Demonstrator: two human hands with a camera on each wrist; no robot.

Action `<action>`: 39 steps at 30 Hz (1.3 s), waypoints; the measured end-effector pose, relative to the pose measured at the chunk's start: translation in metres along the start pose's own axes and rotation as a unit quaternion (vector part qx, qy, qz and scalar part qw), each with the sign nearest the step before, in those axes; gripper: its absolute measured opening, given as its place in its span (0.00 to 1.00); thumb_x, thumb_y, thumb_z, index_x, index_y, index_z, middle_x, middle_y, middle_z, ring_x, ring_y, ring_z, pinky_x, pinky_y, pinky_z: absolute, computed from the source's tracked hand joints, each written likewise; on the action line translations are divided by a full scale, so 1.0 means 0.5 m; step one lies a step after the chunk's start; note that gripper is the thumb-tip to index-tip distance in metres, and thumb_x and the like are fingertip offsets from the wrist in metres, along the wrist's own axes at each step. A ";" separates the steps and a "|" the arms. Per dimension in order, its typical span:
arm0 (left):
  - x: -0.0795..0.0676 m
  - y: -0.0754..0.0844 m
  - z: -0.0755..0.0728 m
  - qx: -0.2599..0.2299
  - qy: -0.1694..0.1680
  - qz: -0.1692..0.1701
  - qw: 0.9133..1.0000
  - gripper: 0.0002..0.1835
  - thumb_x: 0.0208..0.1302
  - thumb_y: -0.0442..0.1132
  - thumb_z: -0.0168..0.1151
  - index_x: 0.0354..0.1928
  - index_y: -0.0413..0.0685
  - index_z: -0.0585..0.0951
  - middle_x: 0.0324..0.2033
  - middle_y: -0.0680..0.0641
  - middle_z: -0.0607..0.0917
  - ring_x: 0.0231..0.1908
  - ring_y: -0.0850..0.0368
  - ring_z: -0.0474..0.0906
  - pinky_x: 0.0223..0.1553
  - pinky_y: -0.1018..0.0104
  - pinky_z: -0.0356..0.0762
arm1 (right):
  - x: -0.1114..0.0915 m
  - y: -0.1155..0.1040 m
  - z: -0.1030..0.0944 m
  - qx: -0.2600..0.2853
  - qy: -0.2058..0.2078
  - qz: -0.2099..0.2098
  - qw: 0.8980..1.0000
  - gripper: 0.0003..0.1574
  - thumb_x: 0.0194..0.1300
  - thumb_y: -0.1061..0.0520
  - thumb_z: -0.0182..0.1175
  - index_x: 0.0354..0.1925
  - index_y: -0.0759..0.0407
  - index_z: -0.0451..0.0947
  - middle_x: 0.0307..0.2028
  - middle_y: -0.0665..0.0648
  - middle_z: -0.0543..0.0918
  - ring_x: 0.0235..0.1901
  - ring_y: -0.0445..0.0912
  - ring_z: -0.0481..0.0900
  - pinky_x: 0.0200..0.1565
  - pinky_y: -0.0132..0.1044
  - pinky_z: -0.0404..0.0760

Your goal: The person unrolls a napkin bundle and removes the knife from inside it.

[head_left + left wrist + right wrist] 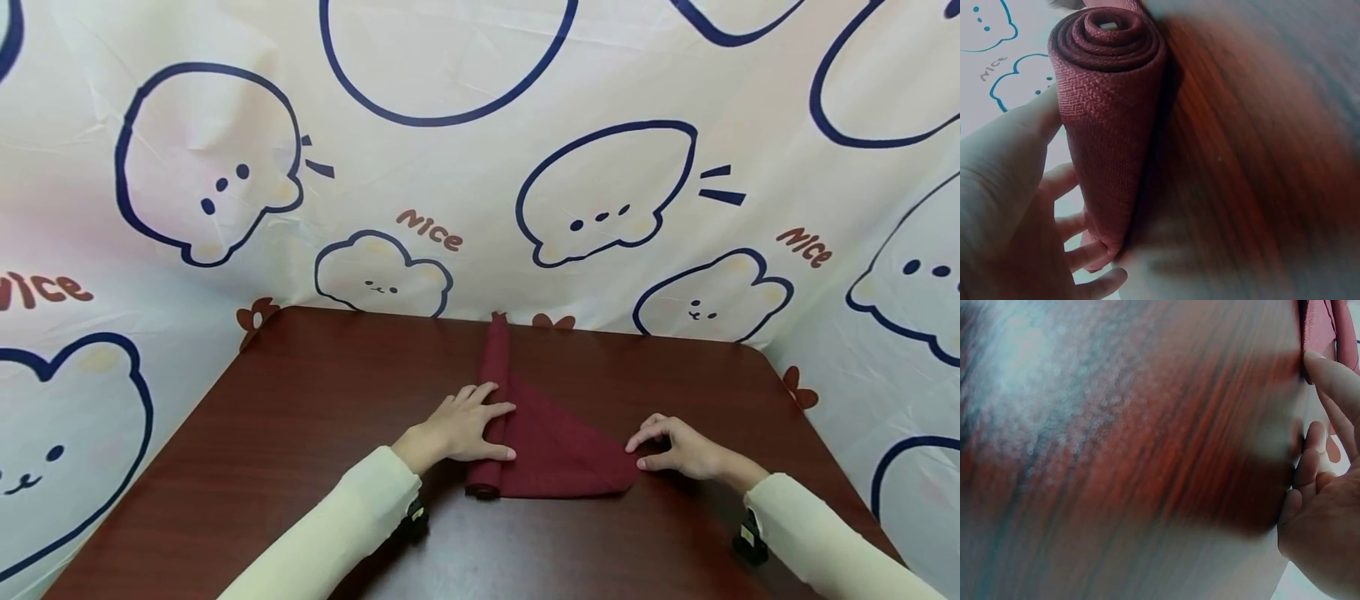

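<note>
A dark red woven cloth (558, 442) lies on the table, one side wound into a long roll (495, 354). Its loose part spreads to the right as a flat, pointed flap. My left hand (461, 429) rests across the roll with fingers spread, the thumb lying toward the flap. In the left wrist view the roll's spiral end (1110, 40) shows, with the left fingers (1075, 225) along its side. At the flap's right corner, my right hand (686, 450) pinches the edge between thumb and forefinger; its other fingers are curled.
The brown wood table (337, 375) has rounded far corners. Behind and beside it hangs a pale cloth backdrop (465, 175) printed with cartoon outlines, reaching the table's far edge. The roll's far end lies close to that edge.
</note>
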State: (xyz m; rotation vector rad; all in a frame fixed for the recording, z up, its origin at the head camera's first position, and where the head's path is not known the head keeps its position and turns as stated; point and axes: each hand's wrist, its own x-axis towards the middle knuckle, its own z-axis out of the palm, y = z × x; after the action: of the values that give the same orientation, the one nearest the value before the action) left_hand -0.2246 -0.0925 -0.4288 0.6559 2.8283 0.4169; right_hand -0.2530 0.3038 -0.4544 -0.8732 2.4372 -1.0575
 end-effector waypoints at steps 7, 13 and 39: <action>-0.006 -0.011 0.000 -0.011 0.005 0.001 1.000 0.41 0.59 0.68 0.66 0.73 0.62 0.71 0.77 0.44 0.60 0.75 0.39 0.57 0.71 0.36 0.61 | -0.004 -0.001 0.001 -0.002 0.003 0.004 1.000 0.10 0.63 0.55 0.70 0.44 0.55 0.87 0.44 0.56 0.79 0.45 0.38 0.72 0.48 0.32 0.71; -0.014 -0.024 -0.003 -0.029 0.005 -0.005 1.000 0.42 0.58 0.67 0.68 0.73 0.62 0.70 0.77 0.45 0.61 0.75 0.39 0.58 0.71 0.35 0.60 | -0.007 -0.001 0.004 0.004 0.004 -0.004 1.000 0.10 0.64 0.56 0.69 0.44 0.56 0.87 0.43 0.56 0.79 0.45 0.40 0.72 0.47 0.33 0.71; -0.035 -0.056 -0.011 -0.091 0.010 -0.007 0.996 0.43 0.59 0.61 0.71 0.74 0.59 0.69 0.78 0.44 0.61 0.76 0.38 0.56 0.71 0.34 0.58 | -0.006 0.004 0.008 0.003 0.017 -0.014 1.000 0.09 0.62 0.56 0.71 0.43 0.55 0.87 0.43 0.55 0.79 0.45 0.38 0.72 0.48 0.33 0.71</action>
State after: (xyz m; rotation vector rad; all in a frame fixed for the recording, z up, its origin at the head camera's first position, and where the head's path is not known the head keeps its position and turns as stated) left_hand -0.2217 -0.1260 -0.4303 0.5964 2.7674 0.6734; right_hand -0.2497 0.3047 -0.4584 -0.8958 2.4551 -1.0971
